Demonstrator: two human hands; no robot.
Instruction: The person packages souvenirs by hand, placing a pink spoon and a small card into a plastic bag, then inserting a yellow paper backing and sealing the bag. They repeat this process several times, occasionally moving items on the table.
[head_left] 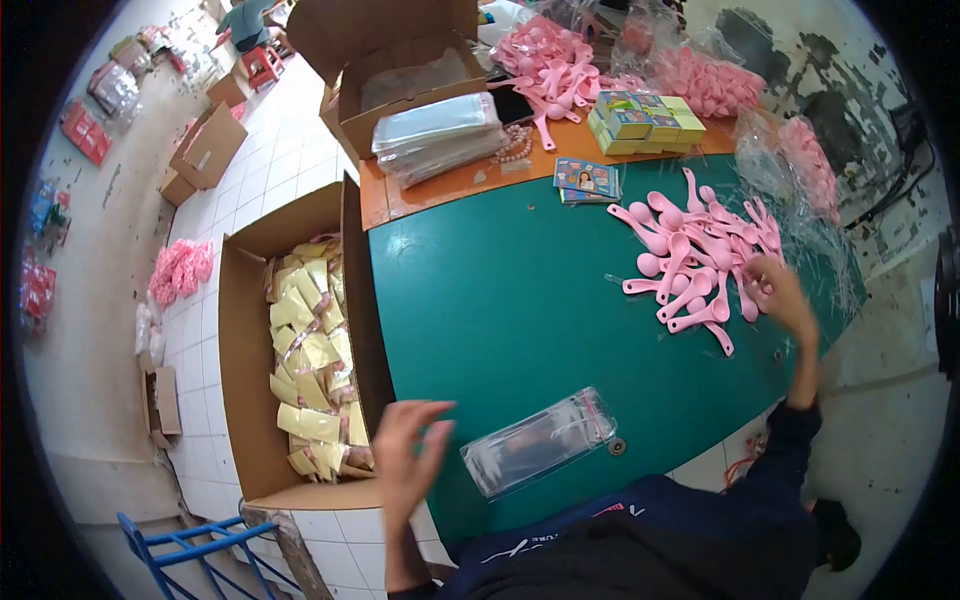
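My left hand (408, 455) is over the near left edge of the green table (470, 310), fingers apart and nothing in them. Right of it, a stack of clear plastic bags (540, 443) lies flat on the table. My right hand (782, 298) is at the right edge of a pile of pink plastic spoons (690, 255). Its fingers are curled round a spoon at the pile's edge, partly hidden by the hand. Behind the pile lie small printed cards (587, 178).
Left of the table stands a cardboard box (235, 350) holding many packets with yellowish cards. On the orange surface (430, 195) are plastic sleeves (440, 135), card stacks (645, 125) and more pink spoons (545, 60). A blue metal frame (195, 545) is at lower left.
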